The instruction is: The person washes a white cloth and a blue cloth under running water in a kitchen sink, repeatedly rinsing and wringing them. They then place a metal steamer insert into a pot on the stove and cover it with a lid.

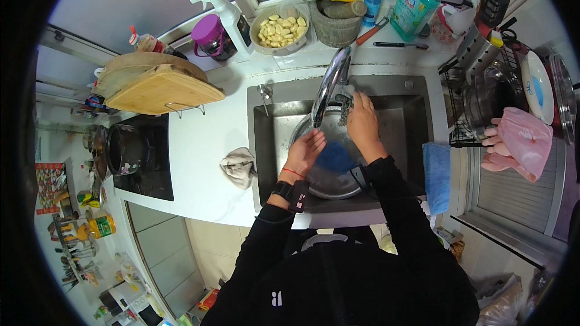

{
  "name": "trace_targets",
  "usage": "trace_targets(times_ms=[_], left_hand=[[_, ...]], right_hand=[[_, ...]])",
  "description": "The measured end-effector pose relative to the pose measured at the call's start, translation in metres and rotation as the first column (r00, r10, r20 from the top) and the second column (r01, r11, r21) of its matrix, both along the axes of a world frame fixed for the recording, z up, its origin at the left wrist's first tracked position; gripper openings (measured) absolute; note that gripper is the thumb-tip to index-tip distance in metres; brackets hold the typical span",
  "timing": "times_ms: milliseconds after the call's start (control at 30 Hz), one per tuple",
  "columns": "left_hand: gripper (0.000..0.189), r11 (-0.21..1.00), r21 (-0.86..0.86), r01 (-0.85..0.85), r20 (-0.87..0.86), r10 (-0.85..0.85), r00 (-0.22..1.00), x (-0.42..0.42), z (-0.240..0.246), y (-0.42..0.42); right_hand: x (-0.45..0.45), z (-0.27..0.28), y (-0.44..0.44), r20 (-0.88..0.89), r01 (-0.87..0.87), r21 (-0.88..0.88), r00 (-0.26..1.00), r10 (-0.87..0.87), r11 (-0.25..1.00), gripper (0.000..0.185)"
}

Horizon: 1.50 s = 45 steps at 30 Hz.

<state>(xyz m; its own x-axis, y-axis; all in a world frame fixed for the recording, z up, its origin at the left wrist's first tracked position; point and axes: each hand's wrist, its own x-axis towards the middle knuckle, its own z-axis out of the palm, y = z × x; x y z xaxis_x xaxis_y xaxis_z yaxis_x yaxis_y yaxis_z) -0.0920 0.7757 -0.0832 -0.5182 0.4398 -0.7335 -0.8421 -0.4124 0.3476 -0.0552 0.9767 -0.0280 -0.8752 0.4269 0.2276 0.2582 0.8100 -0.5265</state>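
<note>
My left hand (305, 150) is beneath the tip of the chrome faucet (330, 83), palm partly turned up and fingers extended, with nothing in it. My right hand (364, 122) is beside the faucet's base, against a grey mesh-like cloth or scrubber (346, 107). Its fingertips and thumb are partly hidden, so whether it grips the cloth is unclear. Below both hands, a round metal basin (340, 194) sits in the steel sink (405, 133). In the basin lies a blurred blue item (335, 156), perhaps a cloth.
Along the back ledge stand a bowl of peeled garlic (282, 31), a stone mortar (336, 27) and a white spray bottle (229, 22). Wooden cutting boards (165, 90) lean at left. A dish rack (457, 117) is at right. A rag (239, 167) and blue towel (436, 176) flank the sink.
</note>
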Motion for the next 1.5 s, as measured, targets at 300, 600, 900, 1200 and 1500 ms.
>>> trace_targets(times_ms=[300, 600, 900, 1200, 1500], left_hand=[[0.028, 0.973, 0.208, -0.098, 0.046, 0.090, 0.995, -0.026, 0.022, 0.038], [0.028, 0.895, 0.439, -0.082, -0.123, 0.150, 0.981, -0.016, -0.016, 0.032], [0.027, 0.898, 0.403, -0.177, -0.065, 0.222, 0.973, -0.011, -0.033, 0.009], [0.041, 0.872, 0.484, -0.072, 0.023, 0.069, 0.997, -0.006, -0.026, 0.032], [0.032, 0.896, 0.441, -0.050, 0.060, 0.026, 0.998, -0.024, -0.019, 0.031]], right_hand=[[0.018, 0.003, -0.022, -0.250, 0.049, 0.034, 0.967, -0.040, 0.998, 0.040], [-0.017, -0.025, -0.084, 0.109, -0.060, -0.757, 0.970, -0.216, -0.651, 0.024], [-0.027, -0.028, -0.111, 0.035, 0.014, -0.923, 0.998, 0.047, 0.384, 0.048], [-0.021, -0.029, -0.096, 0.103, -0.018, -0.390, 0.993, 0.063, 0.921, 0.031], [0.000, -0.029, -0.068, -0.131, -0.212, -0.308, 0.975, 0.180, 0.927, 0.025]])
